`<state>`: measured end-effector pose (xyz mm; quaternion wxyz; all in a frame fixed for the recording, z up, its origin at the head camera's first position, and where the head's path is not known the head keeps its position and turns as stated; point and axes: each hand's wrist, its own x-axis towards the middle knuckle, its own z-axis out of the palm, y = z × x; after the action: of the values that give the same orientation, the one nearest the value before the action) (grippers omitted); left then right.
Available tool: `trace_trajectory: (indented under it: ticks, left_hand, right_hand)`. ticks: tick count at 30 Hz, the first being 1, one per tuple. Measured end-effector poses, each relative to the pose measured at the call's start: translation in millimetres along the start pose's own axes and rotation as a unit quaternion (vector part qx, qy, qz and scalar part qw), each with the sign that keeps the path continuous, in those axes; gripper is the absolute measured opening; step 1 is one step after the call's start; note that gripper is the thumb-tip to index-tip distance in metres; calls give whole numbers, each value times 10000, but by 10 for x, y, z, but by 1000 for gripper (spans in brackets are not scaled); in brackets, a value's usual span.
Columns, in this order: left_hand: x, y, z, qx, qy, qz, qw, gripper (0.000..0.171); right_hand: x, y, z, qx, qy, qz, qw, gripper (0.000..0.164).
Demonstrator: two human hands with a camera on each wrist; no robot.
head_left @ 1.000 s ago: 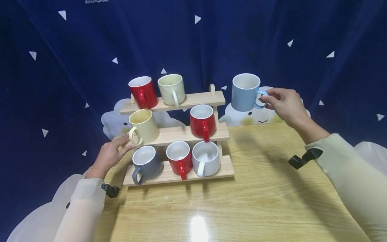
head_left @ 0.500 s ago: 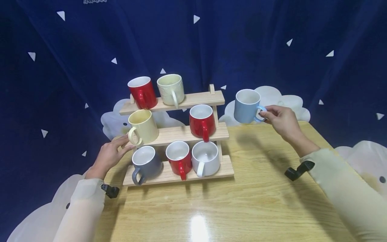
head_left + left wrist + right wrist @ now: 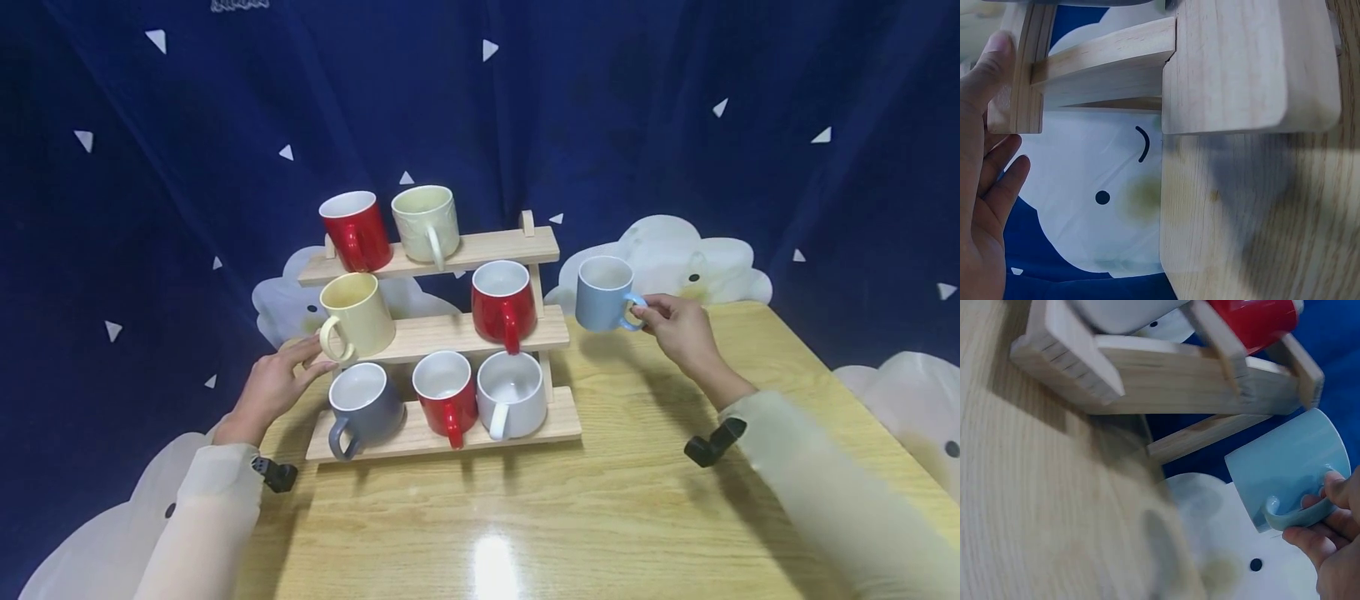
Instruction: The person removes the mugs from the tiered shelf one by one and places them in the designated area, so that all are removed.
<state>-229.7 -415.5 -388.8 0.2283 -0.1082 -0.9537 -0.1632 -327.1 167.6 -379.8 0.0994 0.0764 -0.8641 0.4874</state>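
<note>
My right hand (image 3: 684, 335) pinches the handle of a light blue mug (image 3: 600, 302), held upright to the right of the wooden mug rack (image 3: 438, 333). In the right wrist view the thumb and fingers close round that handle, and the mug (image 3: 1288, 464) hangs beyond the rack's side. My left hand (image 3: 270, 390) grips the left end of the rack's middle shelf, beside a yellow mug (image 3: 360, 321). Seen from the left wrist, the thumb lies on one face of the shelf end (image 3: 1025, 94) and the fingers are on the other side.
On the top shelf stand a red mug (image 3: 358, 233) and a pale green mug (image 3: 426, 221). The middle shelf also bears a red mug (image 3: 501, 308). Below are a grey-blue mug (image 3: 367, 408), a red mug (image 3: 442, 392) and a white mug (image 3: 517, 400). A curtain (image 3: 637, 108) hangs behind the wooden table (image 3: 637, 517).
My right hand has lowered the light blue mug toward the table and brought it slightly left and nearer the rack. The left hand and the mugs on the rack have stayed put.
</note>
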Motion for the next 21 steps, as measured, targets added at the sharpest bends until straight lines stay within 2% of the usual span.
trace_trajectory:
  ticks: [5, 16, 21]
  left_hand:
    - [-3, -3, 1, 27, -63, -65, 10000, 51]
    - [-6, -1, 4, 24, -46, -71, 10000, 51]
    - [-11, 0, 3, -1, -25, -76, 10000, 51]
  right_hand:
    - [22, 129, 126, -55, -78, 106, 9999, 36]
    - [60, 337, 388, 323, -183, 496, 9981, 31]
    - [75, 407, 490, 294, -201, 559, 9978, 30]
